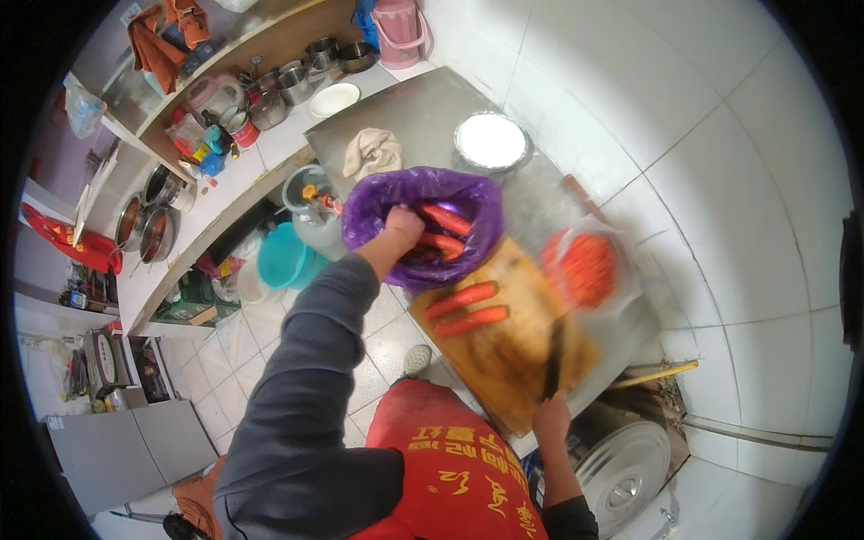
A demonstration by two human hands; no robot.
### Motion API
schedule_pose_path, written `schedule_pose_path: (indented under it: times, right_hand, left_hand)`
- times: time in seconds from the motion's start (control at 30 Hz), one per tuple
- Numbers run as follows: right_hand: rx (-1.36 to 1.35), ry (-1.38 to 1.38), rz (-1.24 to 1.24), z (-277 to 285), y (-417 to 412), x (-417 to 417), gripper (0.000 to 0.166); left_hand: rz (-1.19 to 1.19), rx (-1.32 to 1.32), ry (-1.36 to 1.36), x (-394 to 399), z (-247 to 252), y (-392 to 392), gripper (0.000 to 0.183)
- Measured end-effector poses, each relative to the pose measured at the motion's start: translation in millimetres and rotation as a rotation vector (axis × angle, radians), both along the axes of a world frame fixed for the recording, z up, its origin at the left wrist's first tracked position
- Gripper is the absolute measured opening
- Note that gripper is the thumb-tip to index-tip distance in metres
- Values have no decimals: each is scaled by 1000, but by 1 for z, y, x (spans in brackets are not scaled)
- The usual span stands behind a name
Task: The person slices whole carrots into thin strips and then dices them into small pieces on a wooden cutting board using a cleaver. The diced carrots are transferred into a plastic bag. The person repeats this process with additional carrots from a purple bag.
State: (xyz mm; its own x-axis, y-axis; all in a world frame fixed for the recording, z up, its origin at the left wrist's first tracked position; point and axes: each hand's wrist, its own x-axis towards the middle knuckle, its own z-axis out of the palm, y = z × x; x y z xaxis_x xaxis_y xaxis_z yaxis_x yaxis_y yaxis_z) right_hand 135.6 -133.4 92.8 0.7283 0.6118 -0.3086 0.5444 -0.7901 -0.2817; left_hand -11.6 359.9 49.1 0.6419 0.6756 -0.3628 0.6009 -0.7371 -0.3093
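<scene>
My left hand (405, 226) reaches into a bowl or basin lined with a purple plastic bag (484, 236), its fingers at a carrot; whether they grip it cannot be seen. Carrots (445, 219) lie inside. In my right hand (552, 415) is the handle of a knife (555, 358), its dark blade blurred over the wooden cutting board (499, 378). Two peeled-looking carrots (462, 300) rest side by side on the board, near the purple bag. Beyond the board, a clear plastic bag (586, 266) holds a heap of finely cut orange-red pieces.
The board lies on a metal table (432, 108) against a tiled wall. On the table are a crumpled cloth (374, 152) and a round dish with white contents (491, 140). A lidded steel pot (631, 472) stands by the near corner; teal buckets (280, 256) stand left.
</scene>
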Motion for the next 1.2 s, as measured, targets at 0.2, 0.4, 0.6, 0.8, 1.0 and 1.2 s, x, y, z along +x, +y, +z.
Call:
schedule_pose_path:
  times: [0.2,0.4,0.6,0.8,1.0,1.2]
  right_hand:
    - [56,-51,78,-14,-15,9,38]
    - [227,-80,135,-35,-26,20,35]
    - [230,-12,110,-33,-26,20,33]
    - [293,15,106,-26,-27,18,18]
    - [380,-21,213,-19,-45,-8,14]
    - [288,1,191,13,-42,-14,19]
  left_hand:
    - [116,-394,-715,-15,122,-33,20]
    - [249,-821,-1554,-15,162,-108,34]
    - [-170,-540,-1290,31,95,-244,41]
    - [-223,-301,-1002,71,-5,-332,38]
    - [-282,-534,-869,59,-14,-328,37]
    - [-187,-631,-766,60,-6,-328,34]
